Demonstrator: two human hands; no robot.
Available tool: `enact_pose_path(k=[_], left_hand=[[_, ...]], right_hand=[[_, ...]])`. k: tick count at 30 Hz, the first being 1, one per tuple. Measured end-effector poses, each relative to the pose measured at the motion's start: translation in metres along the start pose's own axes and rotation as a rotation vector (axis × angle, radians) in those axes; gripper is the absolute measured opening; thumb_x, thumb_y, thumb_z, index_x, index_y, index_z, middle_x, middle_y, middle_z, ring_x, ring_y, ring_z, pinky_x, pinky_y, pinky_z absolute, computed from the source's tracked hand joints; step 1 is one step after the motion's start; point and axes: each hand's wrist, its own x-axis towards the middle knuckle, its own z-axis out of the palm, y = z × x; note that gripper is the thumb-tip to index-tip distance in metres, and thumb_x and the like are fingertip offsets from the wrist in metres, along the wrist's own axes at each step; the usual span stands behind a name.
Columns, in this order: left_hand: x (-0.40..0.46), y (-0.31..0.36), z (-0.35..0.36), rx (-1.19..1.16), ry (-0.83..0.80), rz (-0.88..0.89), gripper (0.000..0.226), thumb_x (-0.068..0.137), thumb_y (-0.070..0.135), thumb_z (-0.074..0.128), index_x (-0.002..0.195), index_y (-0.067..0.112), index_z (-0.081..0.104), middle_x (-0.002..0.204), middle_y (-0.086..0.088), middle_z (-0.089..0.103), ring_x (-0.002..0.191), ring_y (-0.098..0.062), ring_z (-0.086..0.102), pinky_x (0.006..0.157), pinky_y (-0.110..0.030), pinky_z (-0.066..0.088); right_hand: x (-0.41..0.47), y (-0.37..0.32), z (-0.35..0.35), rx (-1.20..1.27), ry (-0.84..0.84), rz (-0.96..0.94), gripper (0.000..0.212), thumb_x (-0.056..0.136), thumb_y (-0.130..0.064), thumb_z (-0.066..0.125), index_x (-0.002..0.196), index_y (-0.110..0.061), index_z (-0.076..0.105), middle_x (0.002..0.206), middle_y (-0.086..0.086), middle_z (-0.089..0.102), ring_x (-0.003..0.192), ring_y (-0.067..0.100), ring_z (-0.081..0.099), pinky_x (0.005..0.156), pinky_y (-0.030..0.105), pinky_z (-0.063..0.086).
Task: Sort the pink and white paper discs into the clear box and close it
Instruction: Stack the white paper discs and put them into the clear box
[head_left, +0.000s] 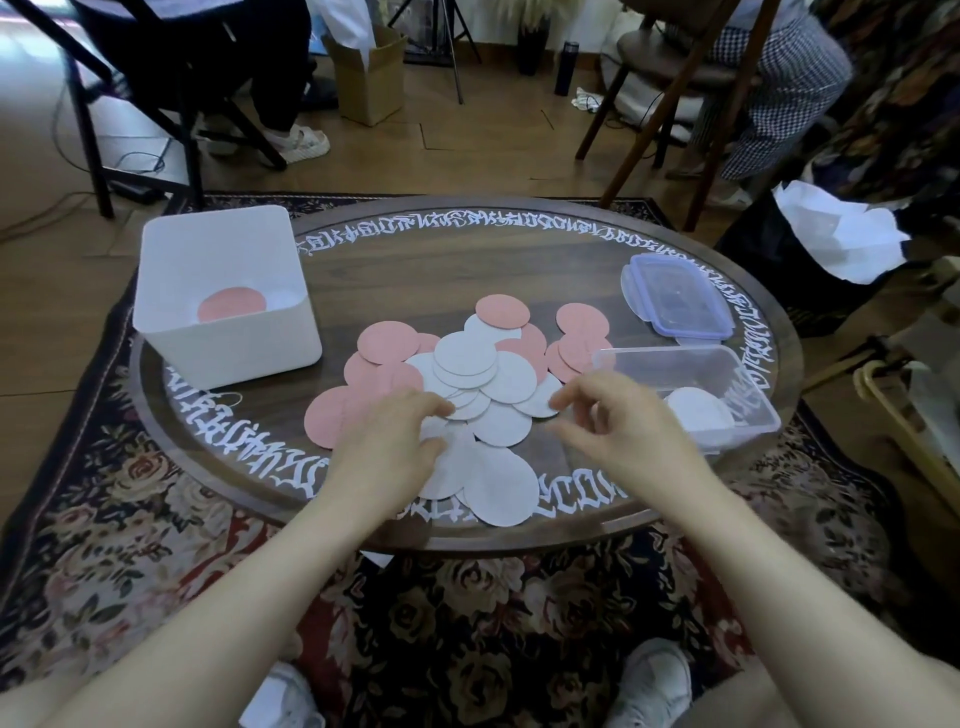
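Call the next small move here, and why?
Probably pinch one white disc off the pile and carry it right into the clear box. Both hands, left hand and right hand, sit at the pile edge; the box holds white discs, lid off.

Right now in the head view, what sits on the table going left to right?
white bin → pile of pink and white discs → clear box, with the clear lid lying behind it toward the far right rim.
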Motion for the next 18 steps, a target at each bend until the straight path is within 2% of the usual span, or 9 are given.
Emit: enact_pose_path(k=[2,4,6,8,13,18], left_hand=[[0.002,-0.007,-0.002,0.091,-0.01,-0.034,0.039,0.088,0.021,0.057,0.126,0.03,0.053,0.123,0.009,0.05,0.114,-0.016,0.045,0.089,-0.035,0.041],[0.003,-0.012,-0.003,0.168,-0.023,-0.054,0.044,0.086,0.024,0.057,0.129,0.028,0.051,0.126,0.007,0.05,0.121,-0.017,0.04,0.096,-0.035,0.037],[0.003,-0.015,-0.005,0.23,-0.026,-0.062,0.048,0.084,0.026,0.058,0.131,0.028,0.049,0.128,0.006,0.05,0.122,-0.018,0.038,0.099,-0.035,0.033],[0.002,-0.015,-0.007,0.247,-0.063,-0.084,0.051,0.083,0.027,0.058,0.133,0.028,0.046,0.132,0.006,0.047,0.124,-0.019,0.037,0.099,-0.035,0.032],[-0.001,-0.009,-0.011,0.206,-0.1,-0.087,0.052,0.086,0.026,0.057,0.136,0.028,0.044,0.137,0.006,0.045,0.127,-0.019,0.037,0.1,-0.035,0.034],[-0.004,-0.005,-0.012,0.078,-0.088,-0.088,0.046,0.086,0.023,0.058,0.132,0.026,0.05,0.125,0.005,0.054,0.117,-0.017,0.047,0.098,-0.038,0.04]], right_hand=[[-0.007,-0.007,0.017,-0.038,-0.172,0.035,0.026,0.076,-0.039,0.072,0.098,-0.03,0.062,0.088,-0.01,0.056,0.08,0.004,0.052,0.076,0.031,0.045],[-0.012,-0.009,0.029,-0.1,-0.277,0.063,0.044,0.071,-0.051,0.072,0.107,-0.031,0.056,0.101,-0.011,0.052,0.09,0.009,0.055,0.081,0.034,0.046],[-0.015,-0.009,0.037,-0.159,-0.326,0.075,0.06,0.066,-0.057,0.072,0.114,-0.03,0.05,0.111,-0.012,0.047,0.097,0.011,0.056,0.081,0.034,0.046],[-0.017,-0.009,0.041,-0.194,-0.334,0.081,0.066,0.064,-0.059,0.073,0.116,-0.028,0.046,0.115,-0.011,0.043,0.099,0.014,0.055,0.078,0.034,0.045],[-0.015,-0.012,0.044,-0.102,-0.309,0.147,0.056,0.062,-0.046,0.079,0.099,-0.023,0.043,0.103,-0.011,0.047,0.09,0.015,0.054,0.068,0.033,0.04],[-0.007,-0.004,0.046,0.139,-0.327,0.265,0.044,0.067,-0.022,0.079,0.095,-0.021,0.046,0.083,-0.006,0.057,0.067,0.013,0.052,0.065,0.032,0.043]])
